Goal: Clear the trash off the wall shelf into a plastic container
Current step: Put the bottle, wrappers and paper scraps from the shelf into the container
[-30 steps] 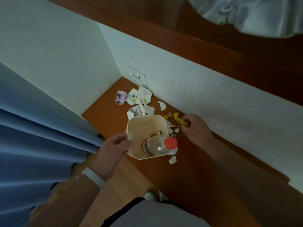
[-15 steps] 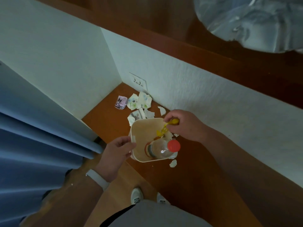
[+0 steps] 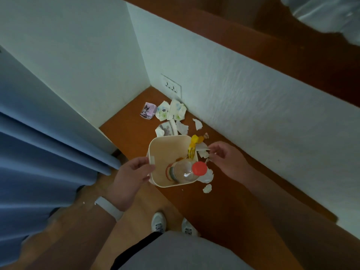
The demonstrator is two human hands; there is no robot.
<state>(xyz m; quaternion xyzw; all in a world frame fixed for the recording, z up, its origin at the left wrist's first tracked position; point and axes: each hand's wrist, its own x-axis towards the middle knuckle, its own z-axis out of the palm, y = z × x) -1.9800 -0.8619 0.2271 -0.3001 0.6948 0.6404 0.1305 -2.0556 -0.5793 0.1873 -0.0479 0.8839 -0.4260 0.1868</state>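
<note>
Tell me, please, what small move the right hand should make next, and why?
Probably pinch the white scraps lying just beside the right rim of the container. The right hand hovers right next to them and seems to hold nothing, the yellow wrapper hangs at that rim, and the left hand holds the container's left side.

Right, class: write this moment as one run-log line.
left hand grips container | right hand open beside it | yellow wrapper draped over rim | paper scraps on shelf
</note>
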